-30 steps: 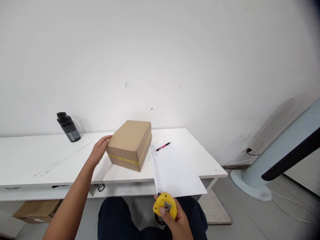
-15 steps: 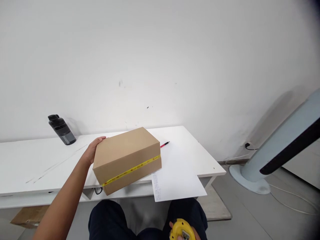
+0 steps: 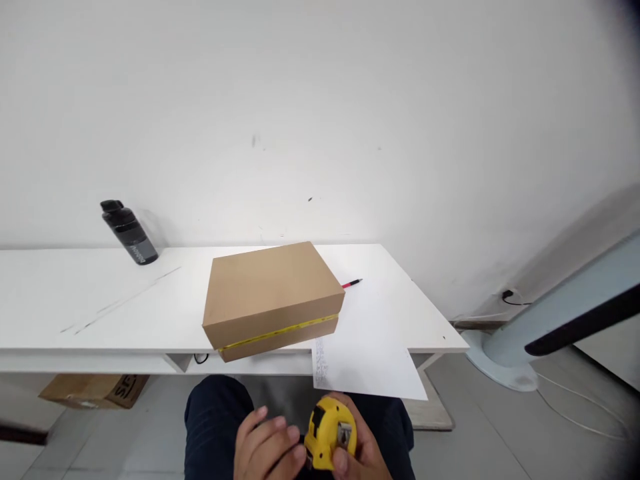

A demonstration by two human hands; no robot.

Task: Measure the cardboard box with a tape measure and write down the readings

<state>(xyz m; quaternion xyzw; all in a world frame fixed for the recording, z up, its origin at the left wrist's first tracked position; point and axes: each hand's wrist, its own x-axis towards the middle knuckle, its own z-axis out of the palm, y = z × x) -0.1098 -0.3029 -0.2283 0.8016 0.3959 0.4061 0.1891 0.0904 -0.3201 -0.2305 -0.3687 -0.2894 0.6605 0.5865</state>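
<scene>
A yellow tape measure (image 3: pixel 327 433) is held above my lap in my right hand (image 3: pixel 363 447), the thumb across its front and the fingers behind it. Just left of it is my left hand (image 3: pixel 270 445), fingers loosely bent and a little apart, with nothing seen in them. Whether those fingertips touch the tape measure I cannot tell. On the white table lies a brown cardboard box (image 3: pixel 270 283), set at an angle, a yellow strip of tape (image 3: pixel 280 331) running along its front side. Neither hand touches the box.
A sheet of paper (image 3: pixel 370 360) with writing hangs over the table's (image 3: pixel 410 293) front edge. A red and black pencil (image 3: pixel 353 283) lies partly behind the box. At left stands a dark bottle (image 3: pixel 131 233); another carton (image 3: pixel 97 390) is below. A pale tower appliance (image 3: pixel 565 313) stands right.
My left hand has let go of the box and come down beside the tape measure. My right hand has raised the tape measure further into view. The view has shifted slightly.
</scene>
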